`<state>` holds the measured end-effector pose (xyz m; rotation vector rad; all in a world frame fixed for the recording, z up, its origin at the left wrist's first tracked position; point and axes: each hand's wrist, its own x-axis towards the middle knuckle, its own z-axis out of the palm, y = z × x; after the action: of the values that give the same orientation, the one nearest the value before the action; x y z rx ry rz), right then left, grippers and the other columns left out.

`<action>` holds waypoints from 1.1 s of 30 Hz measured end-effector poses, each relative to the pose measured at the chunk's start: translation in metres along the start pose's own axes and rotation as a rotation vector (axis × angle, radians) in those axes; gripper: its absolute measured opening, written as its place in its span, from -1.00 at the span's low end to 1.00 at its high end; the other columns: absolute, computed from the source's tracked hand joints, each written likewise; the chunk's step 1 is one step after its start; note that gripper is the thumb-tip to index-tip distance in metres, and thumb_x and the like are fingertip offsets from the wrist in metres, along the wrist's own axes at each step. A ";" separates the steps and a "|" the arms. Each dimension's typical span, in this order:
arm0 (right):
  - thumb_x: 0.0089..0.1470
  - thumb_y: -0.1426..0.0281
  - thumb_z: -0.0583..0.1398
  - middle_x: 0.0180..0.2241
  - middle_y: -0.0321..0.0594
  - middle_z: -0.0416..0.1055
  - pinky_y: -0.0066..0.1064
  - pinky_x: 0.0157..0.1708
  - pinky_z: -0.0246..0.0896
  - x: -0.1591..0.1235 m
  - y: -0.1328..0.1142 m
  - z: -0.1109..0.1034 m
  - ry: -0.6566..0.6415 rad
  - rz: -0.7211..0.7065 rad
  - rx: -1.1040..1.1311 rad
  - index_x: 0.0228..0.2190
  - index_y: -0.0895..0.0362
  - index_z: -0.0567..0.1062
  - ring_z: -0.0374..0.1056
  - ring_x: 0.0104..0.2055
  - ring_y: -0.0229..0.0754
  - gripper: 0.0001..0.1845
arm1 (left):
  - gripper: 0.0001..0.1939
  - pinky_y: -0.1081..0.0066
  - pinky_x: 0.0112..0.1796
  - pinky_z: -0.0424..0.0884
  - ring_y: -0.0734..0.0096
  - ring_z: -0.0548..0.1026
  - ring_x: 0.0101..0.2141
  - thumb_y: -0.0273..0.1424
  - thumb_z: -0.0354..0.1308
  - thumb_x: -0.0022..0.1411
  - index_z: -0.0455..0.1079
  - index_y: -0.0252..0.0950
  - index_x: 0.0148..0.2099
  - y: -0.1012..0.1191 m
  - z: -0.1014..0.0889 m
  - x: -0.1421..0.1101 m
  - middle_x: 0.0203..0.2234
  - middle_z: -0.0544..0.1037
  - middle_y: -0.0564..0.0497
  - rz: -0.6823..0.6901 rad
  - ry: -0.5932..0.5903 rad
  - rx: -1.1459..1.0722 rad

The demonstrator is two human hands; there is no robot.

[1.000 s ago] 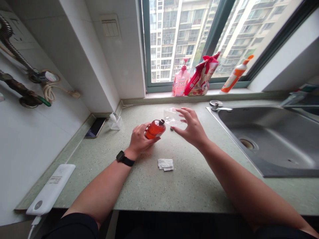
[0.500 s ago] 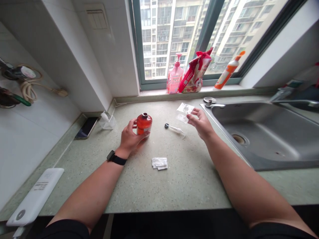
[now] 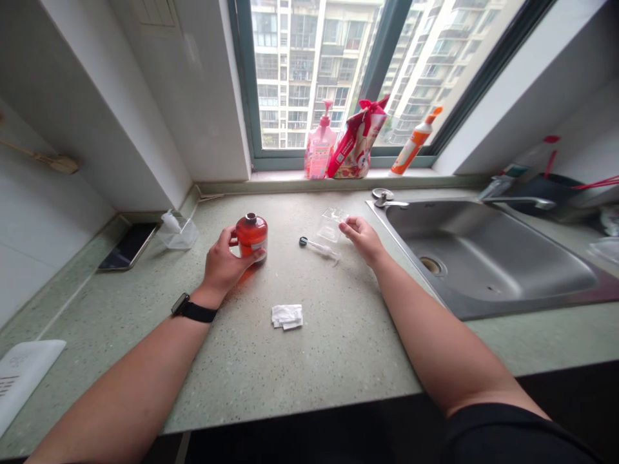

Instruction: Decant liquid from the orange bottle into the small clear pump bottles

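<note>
My left hand (image 3: 228, 264) is wrapped round the side of an uncapped bottle of red-orange liquid (image 3: 252, 237), which stands upright on the counter. At the right, my right hand (image 3: 363, 237) pinches the edge of a small clear plastic box (image 3: 331, 225). Whether the box rests on the counter or is just above it, I cannot tell. Between the hands lies a pump head (image 3: 322, 250) with a black collar and a clear nozzle. Closer to me is a folded white tissue (image 3: 287, 316).
A second clear box (image 3: 180, 233) with something white in it stands left, beside a phone (image 3: 128, 247). A white device (image 3: 26, 370) lies at the left edge. The sink (image 3: 503, 251) is right. A pink pump bottle (image 3: 320, 151), red bag (image 3: 358, 142) and orange-white bottle (image 3: 412, 149) line the sill.
The view has turned to the right. My right hand has brought the clear box lower and levelled it from a tilt. My left hand keeps hold of the bottle.
</note>
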<state>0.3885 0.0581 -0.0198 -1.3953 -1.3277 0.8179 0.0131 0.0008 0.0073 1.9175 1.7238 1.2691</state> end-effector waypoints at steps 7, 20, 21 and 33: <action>-0.21 -0.41 0.37 -0.10 -0.05 0.62 0.03 0.12 0.42 -0.006 -0.009 0.000 0.054 -0.029 -0.046 -0.17 0.05 0.50 0.53 0.06 0.17 -0.13 | -0.24 0.18 -0.03 0.58 0.07 0.66 -0.05 0.01 0.53 0.03 0.40 -0.16 0.19 -0.002 0.002 0.002 0.01 0.67 -0.08 -0.045 -0.018 -0.032; 0.01 -0.22 0.42 0.05 -0.02 0.58 0.01 0.23 0.45 -0.046 -0.028 0.046 -0.185 -0.301 0.017 0.01 0.01 0.51 0.57 0.08 0.06 -0.25 | -0.15 -0.05 0.20 0.47 -0.07 0.54 0.18 -0.07 0.48 0.16 0.24 -0.22 0.37 -0.025 0.011 0.008 0.21 0.54 -0.27 0.071 0.033 -0.079; 0.01 -0.22 0.42 0.04 -0.03 0.58 0.01 0.22 0.46 -0.051 -0.030 0.051 -0.217 -0.308 0.011 0.01 0.02 0.52 0.57 0.07 0.06 -0.26 | -0.11 -0.10 0.25 0.42 -0.12 0.49 0.24 -0.05 0.49 0.16 0.22 -0.24 0.39 -0.025 0.008 0.008 0.26 0.49 -0.30 0.138 0.089 -0.040; 0.05 -0.15 0.44 0.01 -0.05 0.57 0.02 0.16 0.52 -0.074 -0.039 0.069 -0.470 -0.372 0.100 0.03 0.02 0.53 0.57 0.04 0.05 -0.32 | -0.18 0.27 -0.29 0.57 0.36 0.49 -0.38 0.13 0.34 0.31 0.28 -0.25 0.39 0.024 -0.010 -0.016 0.07 0.57 -0.19 0.559 -0.287 -0.094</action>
<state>0.2996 -0.0036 -0.0132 -0.8619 -1.8096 0.9729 0.0232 -0.0229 0.0235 2.4743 1.0046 1.1289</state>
